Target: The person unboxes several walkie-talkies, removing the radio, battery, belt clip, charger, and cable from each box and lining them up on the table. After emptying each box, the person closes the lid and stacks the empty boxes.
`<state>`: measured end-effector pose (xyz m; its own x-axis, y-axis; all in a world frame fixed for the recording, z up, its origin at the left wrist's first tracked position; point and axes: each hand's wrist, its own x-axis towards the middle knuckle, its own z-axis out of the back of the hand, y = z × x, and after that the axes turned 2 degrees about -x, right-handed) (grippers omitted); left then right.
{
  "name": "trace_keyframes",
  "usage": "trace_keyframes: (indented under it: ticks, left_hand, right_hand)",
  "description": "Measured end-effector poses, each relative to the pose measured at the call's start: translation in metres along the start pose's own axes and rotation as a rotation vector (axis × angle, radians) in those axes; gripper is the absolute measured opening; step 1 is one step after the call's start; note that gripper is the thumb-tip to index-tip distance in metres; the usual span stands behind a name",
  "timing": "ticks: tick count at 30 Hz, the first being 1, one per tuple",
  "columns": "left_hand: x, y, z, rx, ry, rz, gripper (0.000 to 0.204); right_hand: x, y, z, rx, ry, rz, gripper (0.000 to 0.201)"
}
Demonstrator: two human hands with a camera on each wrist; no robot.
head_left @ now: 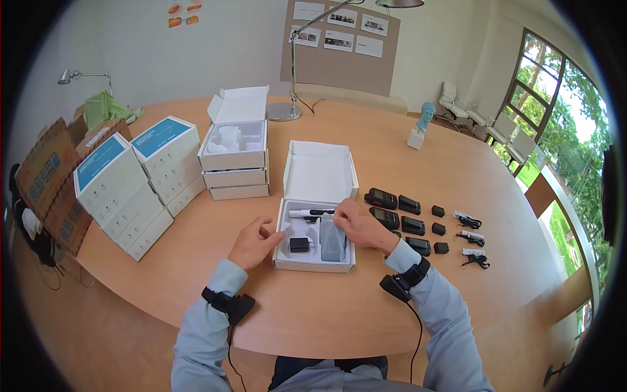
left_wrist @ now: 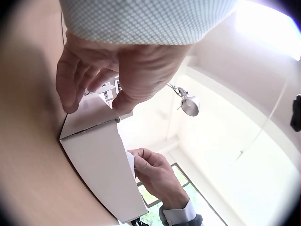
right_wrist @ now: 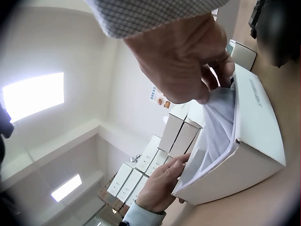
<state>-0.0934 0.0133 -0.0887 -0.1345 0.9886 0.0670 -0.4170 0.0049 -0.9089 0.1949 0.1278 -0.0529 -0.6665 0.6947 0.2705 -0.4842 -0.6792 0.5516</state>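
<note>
An open white box (head_left: 313, 266) stands in front of me, its lid (head_left: 318, 171) folded back. My right hand (head_left: 363, 227) reaches over the right side and pinches the upper end of a translucent plastic pouch (right_wrist: 219, 125) lying in the tray. What the pouch holds is hidden. The left hand (head_left: 252, 243) is at the box's left wall, fingers loosely bent and thumb at the rim; the left wrist view shows its fingertips close to the box corner (left_wrist: 89, 117). In the tray's left part sits a black adapter block (head_left: 299, 245), with a white wrapped cable (head_left: 302, 213) along the back.
To the right lie rows of black handheld devices (head_left: 383, 217), small black blocks (head_left: 438, 210) and bundled cables (head_left: 477, 260). Opened boxes (head_left: 236, 176) are stacked at back left, beside closed blue-labelled boxes (head_left: 104, 160). A lamp base (head_left: 285, 112) and a small bust (head_left: 426, 117) stand farther back.
</note>
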Motion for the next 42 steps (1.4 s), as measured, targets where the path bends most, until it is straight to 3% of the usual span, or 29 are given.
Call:
trace_keyframes:
  ticks: [1,4,8,11,14,18,20,21,23,24,26,36,42]
  left_hand:
    - [0.001,-0.002,0.0,0.132,-0.119,-0.185,0.048]
    - [-0.001,-0.023,-0.001,-0.006,-0.263,-0.223,0.039]
    - [-0.012,-0.06,-0.026,-0.156,-0.237,-0.281,0.035]
    - [-0.013,-0.079,-0.054,-0.199,-0.196,-0.359,0.044]
    - [-0.018,-0.1,-0.073,-0.629,0.075,0.002,0.067]
    - [-0.023,-0.099,-0.077,-0.901,0.243,0.041,0.065]
    - [-0.019,-0.086,-0.079,-0.965,0.284,-0.028,0.06]
    - [-0.02,-0.082,-0.08,-0.96,0.285,-0.034,0.06]
    - [-0.02,-0.079,-0.082,-1.009,0.275,-0.071,0.058]
    - [-0.02,-0.078,-0.084,-1.005,0.28,-0.074,0.058]
    - [-0.02,-0.077,-0.087,-0.984,0.269,-0.1,0.058]
    - [-0.026,-0.083,-0.087,-0.695,0.169,-0.07,0.052]
    - [-0.029,-0.086,-0.098,-0.695,-0.015,-0.106,0.054]
  right_hand:
    - [-0.004,0.004,0.001,0.007,-0.041,0.035,0.012]
    - [-0.011,0.009,0.002,-0.016,-0.148,0.117,0.007]
    - [-0.011,0.023,0.011,-0.055,-0.315,0.18,0.001]
    - [-0.007,0.039,0.021,-0.019,-0.436,0.152,0.003]
    - [-0.007,0.056,0.028,0.03,-0.538,0.181,0.004]
    - [-0.022,0.077,0.035,0.064,-0.505,0.181,0.009]
    - [-0.029,0.079,0.035,0.364,-0.534,0.211,0.022]
    - [-0.031,0.08,0.034,0.365,-0.539,0.216,0.022]
    - [-0.034,0.081,0.033,0.595,-0.558,-0.049,0.042]
    - [-0.036,0.078,0.035,0.595,-0.565,-0.047,0.042]
    - [-0.041,0.072,0.039,0.793,-0.191,-0.184,0.053]
    - [-0.039,0.035,0.018,1.017,-0.092,-0.263,0.046]
    - [-0.039,0.035,0.012,1.264,-0.146,-0.285,0.049]
